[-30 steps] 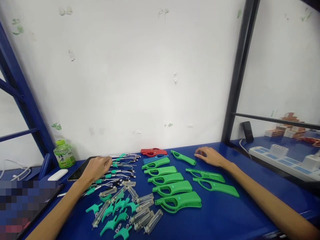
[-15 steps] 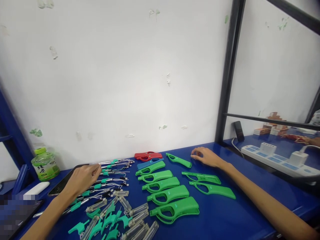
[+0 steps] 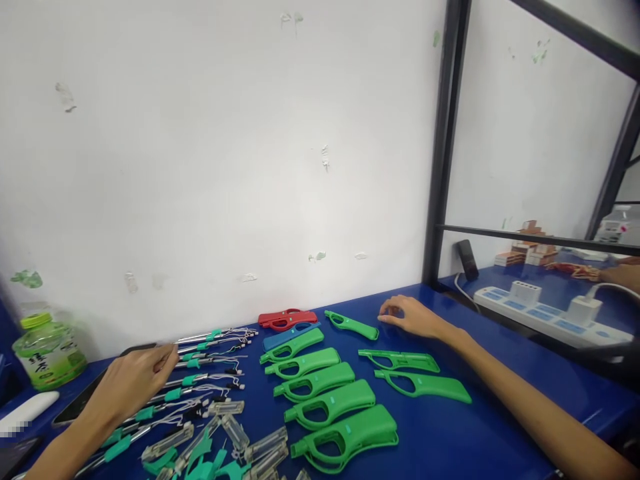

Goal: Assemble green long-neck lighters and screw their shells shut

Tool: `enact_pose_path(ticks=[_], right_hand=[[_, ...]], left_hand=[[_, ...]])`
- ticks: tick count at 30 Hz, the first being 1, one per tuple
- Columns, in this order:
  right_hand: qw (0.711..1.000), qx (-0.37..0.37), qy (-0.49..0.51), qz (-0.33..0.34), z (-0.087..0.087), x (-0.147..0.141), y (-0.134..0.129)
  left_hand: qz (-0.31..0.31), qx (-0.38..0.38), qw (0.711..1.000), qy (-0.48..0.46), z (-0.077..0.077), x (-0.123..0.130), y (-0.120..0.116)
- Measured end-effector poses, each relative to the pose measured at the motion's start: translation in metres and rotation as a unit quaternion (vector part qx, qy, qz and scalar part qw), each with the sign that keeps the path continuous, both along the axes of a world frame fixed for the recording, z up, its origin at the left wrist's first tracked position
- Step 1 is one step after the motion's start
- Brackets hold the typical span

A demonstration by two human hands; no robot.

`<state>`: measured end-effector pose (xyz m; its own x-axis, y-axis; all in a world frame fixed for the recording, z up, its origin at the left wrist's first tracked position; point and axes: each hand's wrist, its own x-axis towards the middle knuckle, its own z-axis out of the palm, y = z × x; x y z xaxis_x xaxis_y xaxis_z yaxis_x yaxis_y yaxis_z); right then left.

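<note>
My left hand [image 3: 140, 379] is closed, fingertips pressed together over the left ends of several metal lighter tubes [image 3: 173, 395] with teal parts and thin wires. Whatever lies between those fingertips is hidden. My right hand [image 3: 411, 316] rests on the table at the back right, fingers loosely curved and thumb apart, with nothing in it. Just left of it lies a small green lighter shell [image 3: 357, 327]. A column of green lighter shells [image 3: 345, 400] runs down the middle, a blue shell [image 3: 285, 339] and red shells [image 3: 287, 320] behind. Two more green shells [image 3: 430, 387] lie nearer me.
Clear plastic fuel tanks [image 3: 267, 445] and teal triggers [image 3: 200, 457] lie loose in front. At left are a green-labelled bottle [image 3: 50, 357], a dark phone [image 3: 80, 403] and a white object [image 3: 30, 410]. A power strip [image 3: 550, 317] lies beyond the black frame post [image 3: 445, 147].
The view has turned slightly to the right, so things shift left in the picture. Both hands keep roughly their places among the parts, and the shells have not moved.
</note>
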<state>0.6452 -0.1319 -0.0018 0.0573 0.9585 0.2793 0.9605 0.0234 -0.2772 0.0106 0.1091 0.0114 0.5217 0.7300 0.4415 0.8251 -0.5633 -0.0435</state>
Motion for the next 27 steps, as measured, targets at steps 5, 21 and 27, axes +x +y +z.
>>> enact_pose_path(ticks=[5,21,27], right_hand=[[0.998,-0.052,0.025,0.019,0.012,-0.008,-0.007],[0.955,-0.244,0.068,0.153,0.021,-0.032,-0.018],[0.96,-0.225,0.076,0.152,0.027,-0.032,-0.021]], left_hand=[[0.037,-0.019,0.998,0.047,0.001,0.003,-0.002],[0.031,-0.012,0.999,-0.005,0.009,0.014,-0.014],[0.018,0.015,0.999,-0.042,0.017,0.022,-0.032]])
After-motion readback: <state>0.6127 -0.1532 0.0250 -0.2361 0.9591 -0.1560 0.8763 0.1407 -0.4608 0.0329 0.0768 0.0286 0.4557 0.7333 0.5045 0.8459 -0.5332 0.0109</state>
